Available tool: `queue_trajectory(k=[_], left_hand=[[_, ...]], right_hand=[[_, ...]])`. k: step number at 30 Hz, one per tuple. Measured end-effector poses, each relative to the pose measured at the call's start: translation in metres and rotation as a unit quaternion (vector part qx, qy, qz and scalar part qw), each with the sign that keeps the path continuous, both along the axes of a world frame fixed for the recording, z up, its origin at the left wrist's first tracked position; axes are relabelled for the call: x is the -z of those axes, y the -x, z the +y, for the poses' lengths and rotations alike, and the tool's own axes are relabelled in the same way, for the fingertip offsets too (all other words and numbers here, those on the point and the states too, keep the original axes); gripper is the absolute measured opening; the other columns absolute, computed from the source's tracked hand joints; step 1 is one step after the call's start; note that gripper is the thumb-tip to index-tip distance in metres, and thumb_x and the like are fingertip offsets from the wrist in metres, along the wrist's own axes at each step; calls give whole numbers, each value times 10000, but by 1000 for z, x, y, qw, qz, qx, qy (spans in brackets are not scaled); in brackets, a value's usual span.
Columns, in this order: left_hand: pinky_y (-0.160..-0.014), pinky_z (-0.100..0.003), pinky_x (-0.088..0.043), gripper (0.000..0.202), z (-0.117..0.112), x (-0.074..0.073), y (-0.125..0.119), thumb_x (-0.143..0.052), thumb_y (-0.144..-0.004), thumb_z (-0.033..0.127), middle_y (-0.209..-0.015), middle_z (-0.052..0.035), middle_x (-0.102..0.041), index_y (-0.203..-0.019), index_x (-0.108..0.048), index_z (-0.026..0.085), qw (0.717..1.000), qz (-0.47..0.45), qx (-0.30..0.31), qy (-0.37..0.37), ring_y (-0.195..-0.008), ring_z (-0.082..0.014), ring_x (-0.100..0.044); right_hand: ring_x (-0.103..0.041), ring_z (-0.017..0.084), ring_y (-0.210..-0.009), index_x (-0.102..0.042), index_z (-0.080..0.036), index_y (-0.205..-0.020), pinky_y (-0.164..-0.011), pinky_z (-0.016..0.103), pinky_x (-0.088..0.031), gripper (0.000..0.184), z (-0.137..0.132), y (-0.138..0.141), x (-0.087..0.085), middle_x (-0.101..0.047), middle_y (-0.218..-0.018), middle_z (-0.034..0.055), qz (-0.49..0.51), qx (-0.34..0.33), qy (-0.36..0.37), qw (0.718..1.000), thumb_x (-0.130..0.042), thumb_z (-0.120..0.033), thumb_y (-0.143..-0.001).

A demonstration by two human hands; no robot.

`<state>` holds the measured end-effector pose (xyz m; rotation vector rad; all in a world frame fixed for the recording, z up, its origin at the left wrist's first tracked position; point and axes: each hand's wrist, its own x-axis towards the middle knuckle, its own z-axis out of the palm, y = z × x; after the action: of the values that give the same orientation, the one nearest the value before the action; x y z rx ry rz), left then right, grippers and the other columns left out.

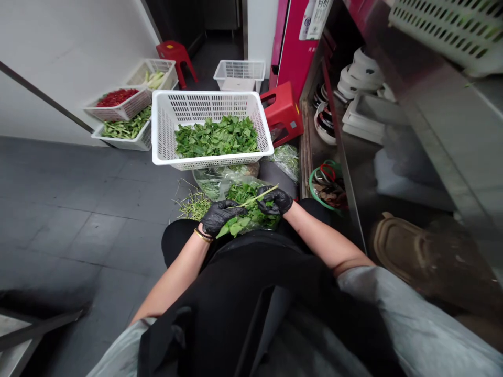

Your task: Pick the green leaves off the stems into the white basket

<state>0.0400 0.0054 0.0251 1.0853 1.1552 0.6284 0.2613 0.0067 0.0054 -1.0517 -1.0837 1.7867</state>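
My left hand (222,217), in a black glove, is closed on a leafy green stem (252,200), whose leaves hang below the fingers. The pale stalk slants up toward my right hand (276,201), also black-gloved, whose fingers are pinched at its upper part. Beneath both hands an open clear plastic bag (251,183) of leafy greens rests at my lap. To the left of it lies a heap of bare stems (195,205) on the floor. Just beyond, a white basket (214,161) holds a layer of picked green leaves (220,137).
At the far left stand baskets of red chillies (118,98), green pods (128,125) and pale vegetables (155,79). A red stool (293,115) is beside the big basket. A steel counter (444,157) with shelves runs along my right, a green-rimmed basin (314,189) under it.
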Motion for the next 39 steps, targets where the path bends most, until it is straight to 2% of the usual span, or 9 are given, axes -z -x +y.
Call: queue_trajectory(k=[4, 7, 11, 15, 20, 23, 29, 34, 39], left_hand=[[-680, -321, -499, 352, 7, 7, 12, -790, -550, 482, -745, -65, -720, -679, -685, 173, 998, 17, -24, -50, -725, -216, -645], [-711, -330, -499, 297, 11, 15, 19, -719, -627, 478, -799, -68, -722, -653, -652, 190, 996, -13, -43, -78, -750, -209, -633], [-694, -307, -491, 318, 5, 13, 14, -715, -656, 390, -859, -86, -716, -870, -705, 155, 995, -97, -30, -25, -758, -195, -632], [-606, -264, -474, 667, -1, 7, 12, -804, -592, 300, -748, -35, -698, -1215, -617, 153, 988, -151, -22, -3, -596, -140, -605], [-642, -284, -505, 470, -2, 16, 13, -809, -610, 180, -786, -66, -714, -1061, -688, 128, 976, -214, 15, 47, -648, -170, -648], [-742, -317, -520, 339, -7, 22, 12, -789, -660, 213, -891, -105, -726, -977, -717, 117, 966, -248, 18, 70, -763, -203, -675], [-717, -295, -521, 593, -14, 7, 10, -817, -631, 223, -806, -51, -710, -1188, -636, 138, 989, -150, -6, 6, -701, -163, -649], [-653, -248, -511, 845, -20, -3, -2, -853, -588, 230, -758, -15, -674, -1348, -489, 177, 985, -154, -52, -57, -653, -126, -617], [-470, -176, -374, 870, -18, -12, 5, -868, -553, 225, -561, 69, -527, -1344, -509, 163, 993, -99, -21, -62, -480, -54, -456]], right_hand=[[-233, 56, -271, -351, -229, -560, -326, 217, -280, 450, -4, -30, -9, -281, -395, -64, 114, 25, -27, 993, -410, -619, -777], [-272, 40, -293, -419, -207, -634, -345, 205, -287, 373, -2, -44, -7, -420, -471, -50, 122, 67, -15, 990, -522, -538, -773], [-477, 72, -409, -547, -181, -863, -387, 214, -393, 348, 0, -10, 11, -636, -710, -5, 26, 50, 59, 997, -738, -391, -662], [-560, 97, -467, -616, -169, -1009, -420, 215, -463, 514, 1, 38, 15, -655, -706, -14, -20, -24, -8, 999, -796, -424, -602], [-619, 107, -554, -661, -157, -1049, -520, 223, -526, 481, 5, 53, 7, -694, -782, 6, -75, -125, -86, 986, -763, -429, -666], [-604, 103, -533, -692, -145, -965, -512, 222, -522, 429, 8, 50, 8, -692, -745, 7, -101, -120, -119, 980, -757, -447, -668], [-588, 114, -479, -687, -123, -916, -453, 225, -485, 462, 9, 42, 4, -673, -667, 18, -86, -48, -111, 989, -717, -517, -679], [-622, 132, -624, -690, -125, -845, -604, 248, -522, 342, 9, 45, 0, -687, -723, 20, -147, -81, -158, 973, -734, -419, -674], [-577, 119, -500, -676, -110, -887, -521, 247, -489, 254, 6, 40, -11, -647, -612, 10, -213, -179, -98, 956, -667, -332, -761]])
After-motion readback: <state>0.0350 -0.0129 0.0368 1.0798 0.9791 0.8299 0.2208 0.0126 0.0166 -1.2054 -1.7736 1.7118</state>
